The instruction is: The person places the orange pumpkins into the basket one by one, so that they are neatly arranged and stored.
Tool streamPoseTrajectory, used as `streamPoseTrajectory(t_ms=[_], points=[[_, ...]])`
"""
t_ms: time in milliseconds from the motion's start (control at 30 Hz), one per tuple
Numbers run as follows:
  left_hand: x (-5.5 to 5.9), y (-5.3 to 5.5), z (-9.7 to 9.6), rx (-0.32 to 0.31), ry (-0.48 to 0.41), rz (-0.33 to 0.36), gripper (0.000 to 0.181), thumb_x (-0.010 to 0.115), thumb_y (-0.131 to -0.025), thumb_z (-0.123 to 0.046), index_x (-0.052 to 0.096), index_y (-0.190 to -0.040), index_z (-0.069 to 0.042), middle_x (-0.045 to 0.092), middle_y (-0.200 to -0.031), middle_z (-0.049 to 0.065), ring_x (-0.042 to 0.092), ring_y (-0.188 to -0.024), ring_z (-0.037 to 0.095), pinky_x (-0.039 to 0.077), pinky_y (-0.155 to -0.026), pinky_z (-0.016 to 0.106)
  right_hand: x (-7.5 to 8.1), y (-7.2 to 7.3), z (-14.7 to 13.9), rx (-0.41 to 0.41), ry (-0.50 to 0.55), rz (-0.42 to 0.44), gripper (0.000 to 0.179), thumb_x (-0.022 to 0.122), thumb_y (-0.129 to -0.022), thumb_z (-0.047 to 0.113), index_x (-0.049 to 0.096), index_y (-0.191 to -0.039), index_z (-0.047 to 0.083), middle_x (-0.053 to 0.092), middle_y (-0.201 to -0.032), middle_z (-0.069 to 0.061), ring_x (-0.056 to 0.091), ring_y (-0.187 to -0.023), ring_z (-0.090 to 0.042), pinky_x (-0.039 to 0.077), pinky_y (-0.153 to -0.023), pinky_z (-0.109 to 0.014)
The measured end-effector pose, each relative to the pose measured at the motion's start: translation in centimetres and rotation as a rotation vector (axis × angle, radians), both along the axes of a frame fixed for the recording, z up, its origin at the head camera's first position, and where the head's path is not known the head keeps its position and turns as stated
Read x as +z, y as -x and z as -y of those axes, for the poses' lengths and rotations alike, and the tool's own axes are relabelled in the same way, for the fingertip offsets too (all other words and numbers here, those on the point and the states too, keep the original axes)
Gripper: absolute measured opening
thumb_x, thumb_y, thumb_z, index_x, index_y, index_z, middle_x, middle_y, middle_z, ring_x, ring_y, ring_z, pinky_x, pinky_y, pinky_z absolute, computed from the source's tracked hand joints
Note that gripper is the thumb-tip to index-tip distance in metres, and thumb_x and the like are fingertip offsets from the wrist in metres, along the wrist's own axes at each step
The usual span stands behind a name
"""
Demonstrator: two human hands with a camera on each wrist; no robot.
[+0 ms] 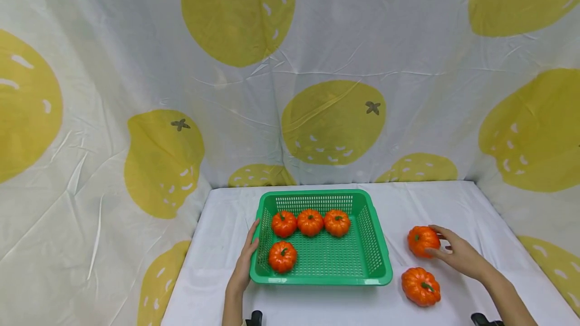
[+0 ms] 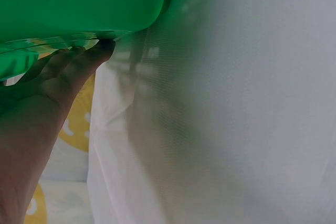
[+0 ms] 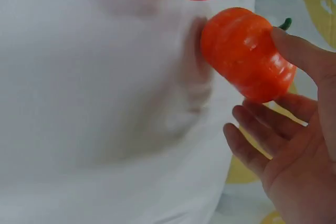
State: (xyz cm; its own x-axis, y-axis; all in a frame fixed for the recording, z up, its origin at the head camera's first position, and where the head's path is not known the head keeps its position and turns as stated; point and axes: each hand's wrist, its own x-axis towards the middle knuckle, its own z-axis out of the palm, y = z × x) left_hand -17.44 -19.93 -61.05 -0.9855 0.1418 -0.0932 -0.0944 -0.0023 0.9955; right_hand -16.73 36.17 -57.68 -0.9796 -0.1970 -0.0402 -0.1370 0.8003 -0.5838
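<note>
A green plastic basket stands on the white-covered table, with several small orange pumpkins inside: one near the front left, the others along the back. My left hand rests against the basket's left side, its fingers stretched along the wall below the rim in the left wrist view. To the basket's right, my right hand pinches another pumpkin between thumb and forefinger; the right wrist view shows its other fingers spread apart from it. Nearer the front lies one more pumpkin, untouched.
White cloth covers the table. A pale curtain printed with yellow fruit hangs behind it and at both sides. Dark wrist-camera parts show at the bottom edge by each forearm.
</note>
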Motion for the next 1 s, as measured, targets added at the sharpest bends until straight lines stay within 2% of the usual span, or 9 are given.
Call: streamPoseTrajectory(t_ms=[100,200,300,367,467,533,733,867,1000], points=[[0.0,0.0,0.0,-0.002,-0.004,0.001,0.047,0.031,-0.103,-0.045,0.022,-0.149,-0.048,0.010,-0.162,-0.013,-0.001,-0.152,0.025,-0.003,-0.117,0.065,-0.5,-0.2,-1.0,-0.001,-0.012,-0.026,0.075,0.069,-0.088,0.036,0.036,-0.142,-0.005,0.051,-0.132,-0.032,0.059,-0.108,-0.041,0.052,-0.084,-0.054],[0.0,0.0,0.0,-0.006,-0.009,0.003,0.047,0.031,-0.103,-0.045,0.022,-0.149,-0.048,0.009,-0.162,-0.013,-0.001,-0.152,0.026,-0.003,-0.117,0.065,-1.3,-0.6,-1.8,-0.001,-0.014,-0.021,0.072,0.066,-0.090,0.037,0.036,-0.146,0.003,0.052,-0.134,-0.028,0.061,-0.103,-0.009,0.055,-0.081,-0.043],[-0.1,0.0,0.0,-0.010,-0.011,0.004,0.047,0.030,-0.103,-0.045,0.022,-0.149,-0.048,0.008,-0.162,-0.012,-0.001,-0.152,0.026,-0.003,-0.117,0.064,-2.1,-1.0,-2.3,-0.015,-0.018,-0.006,0.068,0.064,-0.092,0.039,0.038,-0.146,0.008,0.052,-0.137,-0.025,0.048,-0.099,0.014,0.055,-0.081,-0.039],[-0.1,0.0,0.0,-0.010,-0.010,0.002,0.046,0.030,-0.103,-0.044,0.022,-0.149,-0.048,0.009,-0.162,-0.012,-0.001,-0.152,0.026,-0.003,-0.117,0.065,-2.4,-1.3,-2.3,-0.028,-0.013,0.013,0.068,0.063,-0.092,0.040,0.038,-0.146,0.007,0.050,-0.137,-0.026,0.051,-0.102,0.007,0.054,-0.085,-0.045],[-0.1,0.0,0.0,-0.006,-0.010,0.001,0.046,0.031,-0.103,-0.045,0.022,-0.148,-0.048,0.009,-0.162,-0.013,-0.001,-0.152,0.025,-0.003,-0.117,0.065,-2.6,-1.4,-2.4,-0.039,0.005,0.052,0.073,0.061,-0.093,0.041,0.033,-0.148,0.002,0.047,-0.138,-0.031,0.056,-0.113,-0.026,0.047,-0.090,-0.059],[0.0,0.0,0.1,-0.004,-0.011,0.000,0.046,0.031,-0.103,-0.045,0.022,-0.148,-0.048,0.009,-0.162,-0.014,-0.001,-0.152,0.026,-0.003,-0.117,0.065,-2.7,-1.4,-2.3,-0.054,0.003,0.071,0.077,0.061,-0.092,0.043,0.030,-0.148,0.000,0.048,-0.137,-0.031,0.051,-0.115,-0.042,0.045,-0.091,-0.060],[0.0,-0.1,0.1,-0.003,-0.009,0.001,0.046,0.031,-0.103,-0.045,0.022,-0.148,-0.049,0.009,-0.162,-0.013,-0.001,-0.152,0.026,-0.003,-0.116,0.065,-3.1,-1.5,-2.2,-0.081,-0.017,0.046,0.087,0.067,-0.087,0.047,0.027,-0.151,0.004,0.049,-0.138,-0.027,0.051,-0.115,-0.039,0.048,-0.089,-0.050],[0.0,-0.1,0.0,-0.002,-0.008,-0.001,0.046,0.031,-0.103,-0.046,0.022,-0.148,-0.048,0.009,-0.162,-0.013,-0.001,-0.152,0.026,-0.003,-0.117,0.065,-3.3,-1.3,-1.7,-0.070,0.014,0.013,0.088,0.071,-0.084,0.046,0.030,-0.150,0.005,0.043,-0.143,-0.030,0.052,-0.116,-0.048,0.048,-0.089,-0.057],[0.0,-0.1,0.0,-0.003,-0.008,0.000,0.046,0.031,-0.103,-0.045,0.022,-0.148,-0.049,0.010,-0.162,-0.013,-0.001,-0.152,0.025,-0.003,-0.117,0.064,-3.1,-0.4,-1.0,-0.047,0.040,-0.008,0.084,0.074,-0.082,0.042,0.037,-0.147,0.002,0.046,-0.140,-0.031,0.055,-0.113,-0.050,0.052,-0.087,-0.054]])
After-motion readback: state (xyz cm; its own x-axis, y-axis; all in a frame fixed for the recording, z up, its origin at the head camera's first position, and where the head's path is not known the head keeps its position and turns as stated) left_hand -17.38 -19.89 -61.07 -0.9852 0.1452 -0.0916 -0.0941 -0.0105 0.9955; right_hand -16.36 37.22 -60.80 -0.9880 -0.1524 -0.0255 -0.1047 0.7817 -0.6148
